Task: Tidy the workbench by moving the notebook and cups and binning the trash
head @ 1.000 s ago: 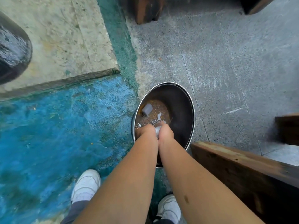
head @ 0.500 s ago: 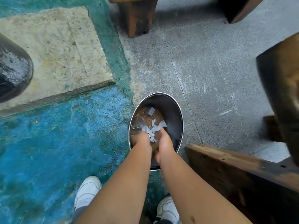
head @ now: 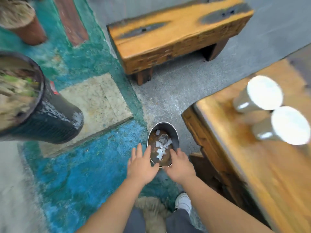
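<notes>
A round metal bin point(head: 175, 133) stands on the floor just left of the wooden workbench point(head: 252, 162). White scraps of torn paper point(head: 161, 147) lie on its rusty bottom. My left hand point(head: 141, 163) hovers over the bin's near left rim, fingers spread and empty. My right hand point(head: 179, 163) is over the near right rim, fingers loosely curled, nothing in it. Two white cups point(head: 262, 96) point(head: 286, 126) stand side by side on the workbench at the right. No notebook is in view.
A wooden bench point(head: 176, 31) stands beyond the bin. A black plant pot point(head: 47, 115) and a brown pot point(head: 25, 26) are at the left. The floor is blue-green paint on the left, grey concrete in the middle. My shoes point(head: 183, 202) are near the bin.
Both hands have come up out of the bin and opened, leaving the paper scraps inside. The view has risen and pulled back, bringing the workbench, cups and bench into sight.
</notes>
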A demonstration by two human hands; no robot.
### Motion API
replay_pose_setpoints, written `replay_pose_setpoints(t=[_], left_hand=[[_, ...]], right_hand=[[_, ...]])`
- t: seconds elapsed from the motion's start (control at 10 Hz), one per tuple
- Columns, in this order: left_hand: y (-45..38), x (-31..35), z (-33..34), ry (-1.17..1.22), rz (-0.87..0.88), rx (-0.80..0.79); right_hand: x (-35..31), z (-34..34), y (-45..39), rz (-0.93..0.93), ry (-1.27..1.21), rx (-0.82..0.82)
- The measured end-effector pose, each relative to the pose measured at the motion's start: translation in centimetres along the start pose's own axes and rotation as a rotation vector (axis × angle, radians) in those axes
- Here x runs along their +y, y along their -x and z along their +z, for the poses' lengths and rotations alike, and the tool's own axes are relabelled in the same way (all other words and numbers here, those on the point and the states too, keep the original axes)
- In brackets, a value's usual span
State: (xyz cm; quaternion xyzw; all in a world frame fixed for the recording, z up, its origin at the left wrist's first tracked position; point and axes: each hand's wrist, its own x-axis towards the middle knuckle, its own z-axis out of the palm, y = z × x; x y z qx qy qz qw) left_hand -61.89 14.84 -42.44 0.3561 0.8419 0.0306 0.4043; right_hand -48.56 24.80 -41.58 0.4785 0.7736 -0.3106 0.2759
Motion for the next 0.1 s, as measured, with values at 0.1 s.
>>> replay_pose_setpoints(t=[0.1], left_hand=[[5.23, 0.57, -4.89, -0.183, 0.083, 0.049]], right_hand=[[-1.27, -3.17, 6.05, -0.074, 0.139, -0.047]])
